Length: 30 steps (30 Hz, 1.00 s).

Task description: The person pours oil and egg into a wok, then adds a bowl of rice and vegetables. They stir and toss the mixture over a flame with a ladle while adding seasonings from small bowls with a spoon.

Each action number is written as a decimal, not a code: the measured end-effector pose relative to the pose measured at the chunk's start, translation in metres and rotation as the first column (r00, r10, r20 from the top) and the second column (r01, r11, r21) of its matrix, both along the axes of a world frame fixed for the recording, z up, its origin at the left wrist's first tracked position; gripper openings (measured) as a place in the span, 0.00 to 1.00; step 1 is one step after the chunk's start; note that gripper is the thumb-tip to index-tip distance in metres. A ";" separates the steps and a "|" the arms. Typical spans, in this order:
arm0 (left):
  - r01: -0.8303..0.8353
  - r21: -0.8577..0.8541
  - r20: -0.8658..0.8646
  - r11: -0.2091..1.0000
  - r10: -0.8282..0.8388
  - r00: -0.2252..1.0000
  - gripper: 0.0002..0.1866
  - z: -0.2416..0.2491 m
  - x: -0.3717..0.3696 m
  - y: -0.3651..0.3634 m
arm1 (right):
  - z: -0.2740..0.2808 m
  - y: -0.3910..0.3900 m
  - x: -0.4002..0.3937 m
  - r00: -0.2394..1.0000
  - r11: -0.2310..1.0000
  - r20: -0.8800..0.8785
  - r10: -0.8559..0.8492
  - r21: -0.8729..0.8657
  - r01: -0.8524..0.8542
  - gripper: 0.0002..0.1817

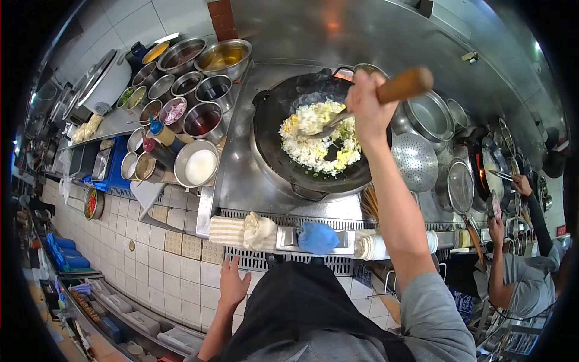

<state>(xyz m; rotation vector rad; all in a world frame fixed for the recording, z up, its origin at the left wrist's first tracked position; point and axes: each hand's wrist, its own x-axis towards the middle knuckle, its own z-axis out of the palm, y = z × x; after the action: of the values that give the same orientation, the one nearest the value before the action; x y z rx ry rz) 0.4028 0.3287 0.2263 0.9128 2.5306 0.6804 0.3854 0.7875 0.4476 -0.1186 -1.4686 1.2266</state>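
Note:
A ladle with a wooden handle (405, 85) is gripped by my right hand (373, 108), raised over the right side of a large black wok (274, 117). The ladle's metal head is down among fried rice (310, 148) with yellow egg and green bits; the rice there is blurred by motion, and faint steam rises. Low at my left side, my left hand (233, 283) hangs over the floor in front of the counter, fingers apart and holding nothing.
Metal bowls of sauces and ingredients (205, 120) crowd the left counter. Folded towels (241, 231) and a blue cloth (318, 238) lie along the stove's front edge. A perforated strainer (415, 161) is right of the wok. A co-worker (525, 280) works at another wok far right.

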 end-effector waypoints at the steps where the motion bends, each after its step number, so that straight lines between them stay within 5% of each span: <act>1: -0.046 -0.066 0.069 0.997 0.051 0.996 0.34 -0.011 0.006 -0.011 | -0.020 0.002 0.000 1.000 0.992 0.030 -0.004 0.125 0.000 0.19; 2: -0.086 -0.137 0.136 0.987 0.105 0.985 0.33 -0.023 0.013 -0.024 | -0.030 0.000 -0.005 0.977 0.974 0.059 0.207 -0.102 -0.200 0.19; 3: -0.089 -0.139 0.140 0.986 0.108 0.984 0.33 -0.036 0.019 -0.036 | -0.016 0.004 -0.008 0.976 0.974 0.063 0.210 -0.104 -0.203 0.19; 5: -0.090 -0.243 0.253 0.966 0.153 0.955 0.33 -0.064 0.030 -0.064 | 0.029 0.006 -0.014 0.964 0.972 0.265 0.033 -0.234 0.031 0.19; 6: -0.095 -0.239 0.249 0.966 0.156 0.956 0.33 -0.076 0.034 -0.078 | 0.037 0.008 -0.012 0.973 0.955 0.220 0.064 -0.297 0.005 0.20; 9: -0.154 -0.391 0.324 0.907 0.292 0.900 0.29 -0.126 0.061 -0.128 | 0.020 -0.004 0.002 0.996 0.974 -0.063 0.055 -0.215 -0.068 0.18; 11: -0.153 -0.397 0.394 0.905 0.318 0.862 0.27 -0.178 0.077 -0.179 | -0.020 0.010 -0.009 0.981 0.959 -0.064 0.183 -0.209 -0.192 0.13; 14: -0.162 -0.456 0.462 0.875 0.388 0.797 0.26 -0.191 0.092 -0.218 | 0.033 0.029 -0.016 0.977 0.933 0.199 -0.079 -0.330 0.143 0.10; 18: -0.358 -0.428 0.451 0.830 0.540 0.711 0.25 -0.229 0.106 -0.252 | 0.029 0.056 -0.001 0.981 0.950 -0.073 -0.180 -0.271 0.154 0.12; 20: -0.378 -0.415 0.499 0.828 0.554 0.666 0.23 -0.219 0.103 -0.249 | -0.012 0.065 -0.004 0.978 0.971 -0.064 -0.196 -0.155 0.184 0.13; 21: -0.395 -0.397 0.547 0.828 0.559 0.623 0.21 -0.210 0.098 -0.242 | -0.001 0.066 -0.008 0.992 0.975 0.028 -0.122 -0.185 0.125 0.12; 23: -0.366 -0.446 0.496 0.817 0.566 0.658 0.21 -0.186 0.088 -0.216 | 0.026 0.073 -0.031 0.941 0.943 0.214 -0.263 -0.148 0.297 0.11; 25: -0.343 -0.483 0.445 0.806 0.563 0.696 0.20 -0.150 0.064 -0.178 | 0.036 0.075 -0.034 0.934 0.934 0.198 -0.296 -0.145 0.326 0.11; 28: -0.522 -0.347 0.632 0.779 0.606 0.483 0.26 -0.124 0.047 -0.153 | 0.014 0.057 -0.023 0.961 0.948 -0.104 -0.255 -0.223 0.227 0.11; 29: -0.524 -0.345 0.633 0.779 0.605 0.482 0.26 -0.131 0.042 -0.153 | -0.007 0.049 -0.027 0.966 0.968 -0.084 -0.244 -0.082 0.238 0.11; 30: -0.528 -0.329 0.640 0.783 0.596 0.485 0.25 -0.142 0.040 -0.158 | 0.000 0.045 -0.032 0.982 0.971 0.034 -0.183 -0.152 0.186 0.11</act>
<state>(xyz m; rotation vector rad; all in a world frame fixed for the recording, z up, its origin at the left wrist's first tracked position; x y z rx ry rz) 0.4424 0.1703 0.0844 -0.2886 2.0287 0.8779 0.3533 0.8326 0.4474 -0.3653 -1.3455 1.1877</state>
